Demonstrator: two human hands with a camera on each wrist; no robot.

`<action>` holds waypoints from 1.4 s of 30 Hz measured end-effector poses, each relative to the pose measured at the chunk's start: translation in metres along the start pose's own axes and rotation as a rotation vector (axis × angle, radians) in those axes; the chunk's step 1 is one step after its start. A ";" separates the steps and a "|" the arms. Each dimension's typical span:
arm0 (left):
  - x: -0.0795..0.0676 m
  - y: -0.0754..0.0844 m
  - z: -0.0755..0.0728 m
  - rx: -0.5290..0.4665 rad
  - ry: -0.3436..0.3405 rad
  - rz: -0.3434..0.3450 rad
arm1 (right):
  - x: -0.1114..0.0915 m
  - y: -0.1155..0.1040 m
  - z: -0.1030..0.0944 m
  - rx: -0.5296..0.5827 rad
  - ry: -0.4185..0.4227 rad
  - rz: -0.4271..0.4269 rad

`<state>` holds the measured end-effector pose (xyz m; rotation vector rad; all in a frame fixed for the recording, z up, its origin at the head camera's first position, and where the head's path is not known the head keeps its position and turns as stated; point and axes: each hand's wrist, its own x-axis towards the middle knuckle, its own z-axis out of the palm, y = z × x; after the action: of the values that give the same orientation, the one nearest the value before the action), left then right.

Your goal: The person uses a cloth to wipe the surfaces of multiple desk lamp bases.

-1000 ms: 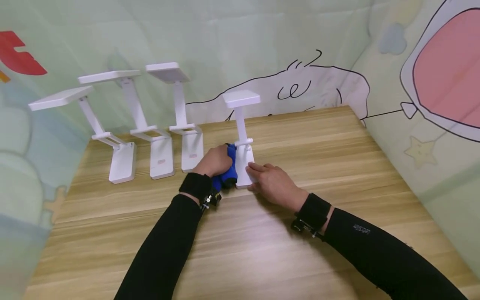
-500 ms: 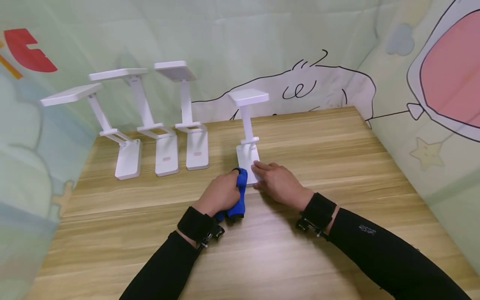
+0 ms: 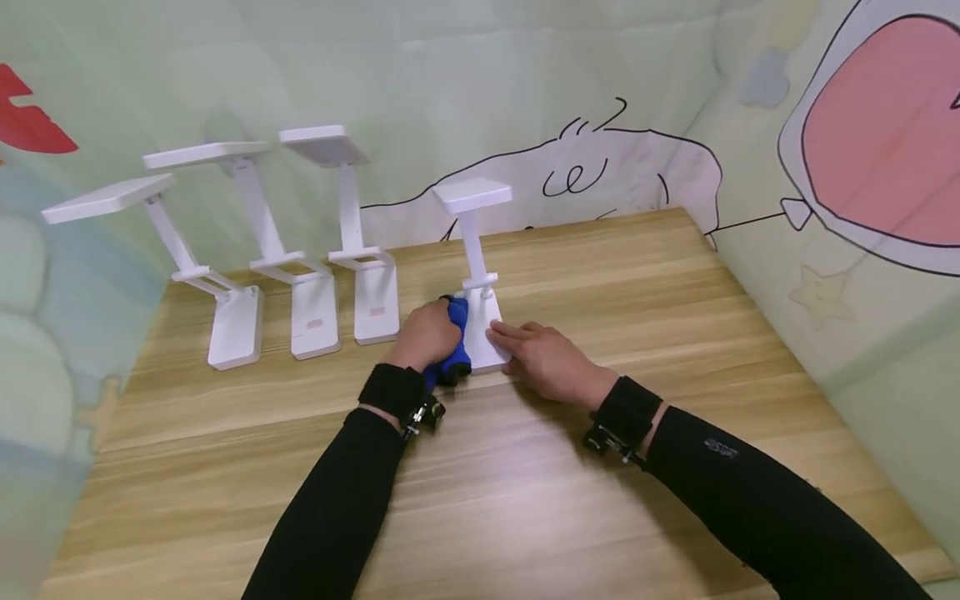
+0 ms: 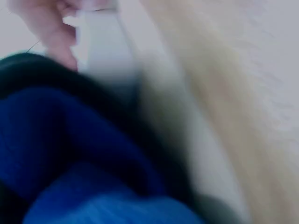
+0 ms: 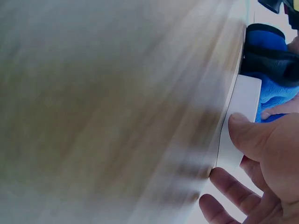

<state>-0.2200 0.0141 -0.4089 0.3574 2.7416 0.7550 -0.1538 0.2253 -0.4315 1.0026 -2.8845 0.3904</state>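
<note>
A white desk lamp [image 3: 483, 329] stands upright on the wooden table, its flat base toward me and its panel head raised at the back. My left hand [image 3: 427, 333] grips a bunched blue cloth [image 3: 457, 329] with black edging, against the left side of this base. On the right, my right hand [image 3: 551, 362] holds the base's near right corner, thumb at the near end and fingers along the right edge. The right wrist view shows the thumb on the white base [image 5: 243, 95], with the cloth [image 5: 266, 39] beyond. The left wrist view is blurred, mostly filled by the cloth [image 4: 93, 140].
Three similar white desk lamps, the left one [image 3: 236, 329], the middle one [image 3: 315, 321] and the right one [image 3: 377, 304], stand in a row to the left. A printed fabric backdrop [image 3: 450, 92] rises behind the wooden table [image 3: 637, 292].
The left hand with the blue cloth went from the base's left side to its near end, then back along the left side. The right hand stays at the base; the head view shifts slightly.
</note>
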 end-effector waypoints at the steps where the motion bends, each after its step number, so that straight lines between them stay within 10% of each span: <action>1: -0.002 -0.003 -0.002 -0.045 -0.034 0.002 | 0.001 0.000 0.000 -0.002 -0.003 0.004; 5: -0.019 -0.012 -0.004 -0.173 -0.130 0.017 | 0.001 0.001 -0.001 -0.013 -0.007 0.017; 13: -0.058 -0.002 0.008 -0.042 -0.110 0.075 | 0.004 0.001 0.003 -0.013 0.014 -0.013; 21: -0.025 0.012 0.009 0.246 0.256 0.308 | 0.005 0.003 0.003 0.015 0.040 -0.023; 36: -0.057 -0.002 0.017 0.316 0.049 0.656 | 0.000 0.007 0.000 0.054 0.003 0.016; 42: -0.073 -0.016 0.017 0.314 0.073 0.637 | 0.002 0.004 0.002 0.036 0.001 0.003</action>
<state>-0.1494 -0.0139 -0.4172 1.3336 2.8189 0.4604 -0.1581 0.2264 -0.4336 1.0032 -2.8880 0.4439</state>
